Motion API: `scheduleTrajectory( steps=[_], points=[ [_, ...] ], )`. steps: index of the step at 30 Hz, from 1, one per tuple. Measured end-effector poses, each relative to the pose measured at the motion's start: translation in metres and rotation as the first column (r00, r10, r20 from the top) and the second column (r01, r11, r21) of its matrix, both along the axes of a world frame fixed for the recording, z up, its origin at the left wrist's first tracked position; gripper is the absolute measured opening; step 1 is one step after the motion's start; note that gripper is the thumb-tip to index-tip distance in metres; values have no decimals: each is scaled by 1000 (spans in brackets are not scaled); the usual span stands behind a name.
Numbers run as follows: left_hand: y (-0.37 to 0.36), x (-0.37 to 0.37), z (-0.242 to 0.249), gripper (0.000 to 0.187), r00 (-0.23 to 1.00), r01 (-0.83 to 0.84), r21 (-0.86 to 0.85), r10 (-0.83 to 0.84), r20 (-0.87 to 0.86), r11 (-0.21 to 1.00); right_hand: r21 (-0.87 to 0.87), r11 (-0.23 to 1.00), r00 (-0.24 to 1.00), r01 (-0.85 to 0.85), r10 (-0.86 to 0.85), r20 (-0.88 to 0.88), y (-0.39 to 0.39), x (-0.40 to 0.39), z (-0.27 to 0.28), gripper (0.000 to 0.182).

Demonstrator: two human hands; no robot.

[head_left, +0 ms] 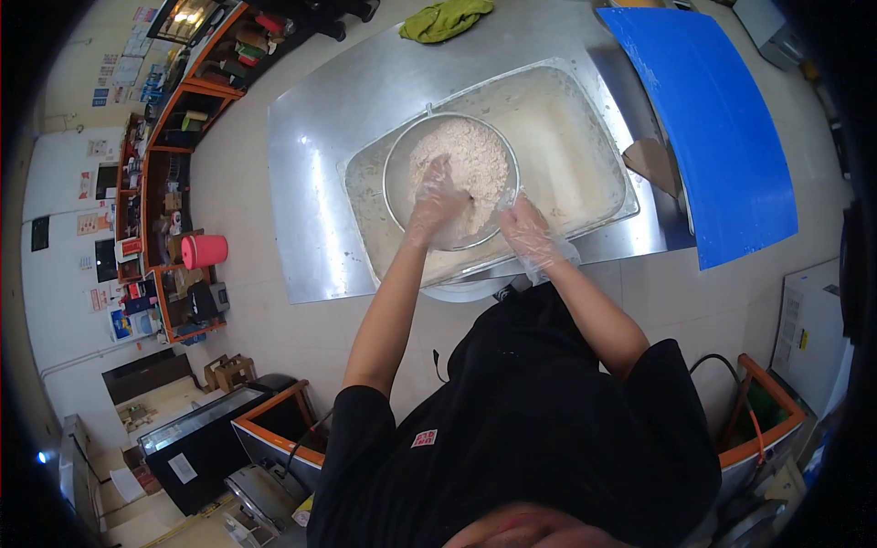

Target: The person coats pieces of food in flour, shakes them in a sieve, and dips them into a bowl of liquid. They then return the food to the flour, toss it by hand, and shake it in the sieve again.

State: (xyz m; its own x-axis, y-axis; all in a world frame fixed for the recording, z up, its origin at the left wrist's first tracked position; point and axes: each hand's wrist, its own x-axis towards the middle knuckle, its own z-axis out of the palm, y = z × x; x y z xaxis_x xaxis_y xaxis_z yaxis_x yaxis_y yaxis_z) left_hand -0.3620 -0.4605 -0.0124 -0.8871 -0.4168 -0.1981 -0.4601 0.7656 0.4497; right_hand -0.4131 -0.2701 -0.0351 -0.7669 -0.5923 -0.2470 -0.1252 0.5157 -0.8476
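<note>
A round metal-rimmed sieve [395, 196] holds a heap of pale pinkish, crumbly powder [475, 155]. It rests over the left part of a large rectangular tub [557, 151] with flour-like residue on its walls. My left hand [438, 201], in a clear plastic glove, reaches into the sieve, its fingers stretched against the powder and the thumb apart. Also gloved, my right hand [530, 233] is closed on the sieve's right rim. Some of its fingertips are hidden by the rim and the loose plastic.
The tub stands on a steel table [315, 219]. A green cloth [445, 20] lies at the far edge. At the right are a blue board [717, 137] and a brown cardboard piece [652, 166]. A pink bucket [204, 251] and orange-edged shelves [157, 201] are at the left.
</note>
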Motion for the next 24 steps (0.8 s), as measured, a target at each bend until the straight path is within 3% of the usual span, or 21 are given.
scheduleTrajectory(
  steps=[2, 3, 6, 8, 9, 12, 14, 16, 18, 20, 22, 23, 24],
  points=[
    [7, -2, 49, 83, 996, -84, 156, 85, 0, 984, -59, 998, 1000, 17, -18, -26, 6, -12, 1, 34],
    [2, -1, 49, 79, 999, -31, 53, 31, -10, 998, -88, 996, 999, 23, -27, -38, 10, -21, 1, 34],
    [-5, 2, 66, 66, 995, 56, -141, -67, -78, 988, 60, 991, 993, 118, -118, -3, 21, -38, -1, 33],
    [0, -7, 91, 59, 973, 39, -115, -64, -221, 993, 98, 991, 989, 96, -83, -126, 15, -23, 16, 32],
    [-2, -8, 82, 56, 966, 66, -143, -99, -238, 987, 122, 989, 978, 85, -59, -202, 13, -19, 26, 31],
    [-7, -21, 67, 46, 943, 169, -231, -225, -246, 958, -18, 990, 962, 141, -141, -233, 33, -37, 0, 30],
    [-2, -17, 67, 40, 941, 186, -223, -239, -239, 957, 72, 987, 974, 145, -129, -188, 32, -38, -7, 29],
    [3, -20, 63, 36, 939, 258, -384, -323, -116, 887, 158, 983, 984, 96, -70, -163, 33, -35, -6, 31],
    [3, -23, 60, 29, 897, 252, -433, -377, -230, 865, 218, 976, 987, 0, 34, -155, 21, -32, 11, 33],
    [-2, -18, 47, 23, 746, 175, -351, -357, -563, 920, 133, 990, 989, 54, -35, -146, 38, -52, 16, 33],
    [-10, -14, 36, 18, 755, 160, -686, -535, -378, 710, 110, 994, 994, 12, 0, -110, 56, -79, 5, 33],
    [-12, -14, 33, 16, 764, 153, -811, -588, -265, 564, 195, 981, 987, -11, 42, -157, 43, -76, 14, 33],
    [-6, -18, 31, 15, 808, 200, -837, -569, -153, 509, 283, 959, 977, -26, 84, -196, 26, -66, 29, 33]
  ],
)
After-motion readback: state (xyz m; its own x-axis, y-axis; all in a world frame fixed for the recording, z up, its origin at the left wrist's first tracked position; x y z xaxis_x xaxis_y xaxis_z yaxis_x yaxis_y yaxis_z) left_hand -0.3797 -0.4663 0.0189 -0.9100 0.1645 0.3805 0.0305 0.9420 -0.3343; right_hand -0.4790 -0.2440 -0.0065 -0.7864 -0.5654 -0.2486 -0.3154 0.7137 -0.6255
